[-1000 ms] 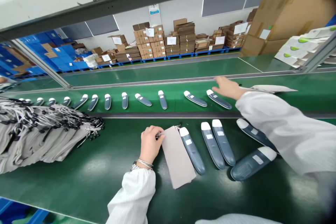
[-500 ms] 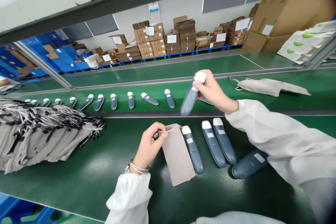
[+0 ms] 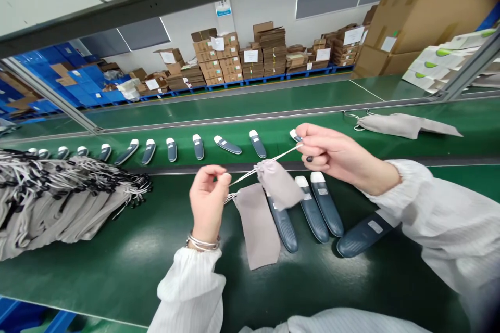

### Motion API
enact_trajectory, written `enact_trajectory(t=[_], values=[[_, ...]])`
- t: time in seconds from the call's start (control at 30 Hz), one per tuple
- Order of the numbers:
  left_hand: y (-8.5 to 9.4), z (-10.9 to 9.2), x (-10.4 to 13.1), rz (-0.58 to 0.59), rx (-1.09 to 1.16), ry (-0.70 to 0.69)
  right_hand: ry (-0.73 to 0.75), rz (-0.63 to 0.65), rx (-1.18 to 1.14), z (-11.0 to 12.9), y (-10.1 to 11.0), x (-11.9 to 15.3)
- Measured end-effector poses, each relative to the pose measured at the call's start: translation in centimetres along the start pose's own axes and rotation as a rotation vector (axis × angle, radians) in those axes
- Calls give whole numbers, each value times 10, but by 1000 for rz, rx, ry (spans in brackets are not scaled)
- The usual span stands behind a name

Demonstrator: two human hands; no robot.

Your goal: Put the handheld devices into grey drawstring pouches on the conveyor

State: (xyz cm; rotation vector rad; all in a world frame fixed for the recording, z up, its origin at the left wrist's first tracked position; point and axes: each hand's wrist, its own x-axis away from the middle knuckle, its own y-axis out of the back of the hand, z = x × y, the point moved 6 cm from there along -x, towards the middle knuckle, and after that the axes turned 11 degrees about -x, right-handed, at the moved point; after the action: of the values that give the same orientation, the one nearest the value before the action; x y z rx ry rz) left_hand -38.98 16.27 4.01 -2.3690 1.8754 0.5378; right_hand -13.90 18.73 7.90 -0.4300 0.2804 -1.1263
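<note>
Left hand [image 3: 207, 200]: thumb and forefinger pinched on one side of a white drawstring [image 3: 286, 153]. Right hand [image 3: 338, 156]: fingertips closed on its other side (small dark piece at those fingers; ring or toggle, cannot tell). Drawstring pulled straight between; small grey pouch [image 3: 279, 184] hangs from it, mouth gathered, held above the worktop [image 3: 128, 281] and overlapping its far edge in view. Below: flat pouch [image 3: 260, 234] on the worktop. Just right of it, blue-grey device [image 3: 287, 231], upper end hidden. Farther right, two more devices [image 3: 327, 205] close together, then a slanted device [image 3: 363, 237] by the right sleeve [image 3: 422, 203]. Pouch pile [image 3: 66, 203] at the worktop's left, reaching its far edge. Beyond that edge: belt [image 3: 277, 138] bearing a row of devices [image 3: 198, 146]; lone pouch [image 3: 394, 125] towards its right.
</note>
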Motion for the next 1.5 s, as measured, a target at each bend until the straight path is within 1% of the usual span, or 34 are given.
enact_trajectory(t=[0.07,0.1,0.17,0.2,0.23,0.27,0.3,0.33,0.4,0.43,0.5,0.57,0.63,0.7,0.73,0.77,0.8,0.87,0.93,1.03,1.1,1.17,1.23,1.27,1.3,1.33,1.37,1.43,1.47,1.5], values=[[-10,9,-2,119,-143,-53,134,-86,34,29,19,3],[-16,16,-2,177,-254,-88,247,-135,78,44,30,2],[-23,35,0,264,-472,-137,579,-283,206,77,57,-1],[-25,45,1,298,-559,-152,735,-370,298,90,71,-3],[-26,56,2,331,-626,-160,848,-453,420,99,84,-6],[-26,65,3,362,-675,-164,899,-519,573,104,97,-13],[-25,73,4,387,-710,-165,879,-567,752,103,108,-23],[-24,79,4,405,-736,-160,784,-592,954,98,119,-36],[-22,87,4,431,-767,-127,495,-581,1304,75,142,-61],[-21,90,3,443,-780,-104,359,-562,1412,61,154,-71],[-21,93,1,454,-808,-75,162,-532,1496,33,174,-84],[-21,90,1,457,-835,-91,45,-529,1478,12,190,-91],[-20,81,3,447,-880,-163,-57,-554,1433,1,203,-94],[-15,66,7,424,-906,-245,-101,-574,1395,-1,208,-96],[-12,57,9,415,-896,-273,-81,-584,1375,2,204,-97],[-9,48,11,409,-865,-283,-23,-594,1334,7,196,-98],[-5,39,12,406,-811,-275,61,-597,1259,12,184,-98],[-1,23,14,398,-667,-230,229,-550,999,16,146,-95],[-1,9,15,383,-516,-178,344,-425,721,12,98,-89],[-13,-6,18,388,-363,-155,428,-210,524,-4,25,-75],[-20,-13,19,356,-316,-164,407,-56,483,-20,-11,-67],[-21,-18,18,244,-284,-186,285,137,511,-41,-36,-61],[-14,-21,16,117,-249,-202,97,323,528,-59,-47,-51],[-10,-20,14,77,-224,-190,7,371,493,-63,-47,-45],[-5,-17,12,40,-188,-157,-65,381,424,-64,-44,-39],[0,-13,10,5,-138,-104,-106,350,333,-59,-39,-32],[5,-7,8,-28,-80,-42,-112,287,235,-50,-31,-26],[12,5,5,-71,13,55,-49,125,90,-24,-13,-14],[12,11,4,-55,18,73,0,54,53,-9,-4,-9],[9,17,2,-10,-16,70,58,-9,36,6,4,-5]])
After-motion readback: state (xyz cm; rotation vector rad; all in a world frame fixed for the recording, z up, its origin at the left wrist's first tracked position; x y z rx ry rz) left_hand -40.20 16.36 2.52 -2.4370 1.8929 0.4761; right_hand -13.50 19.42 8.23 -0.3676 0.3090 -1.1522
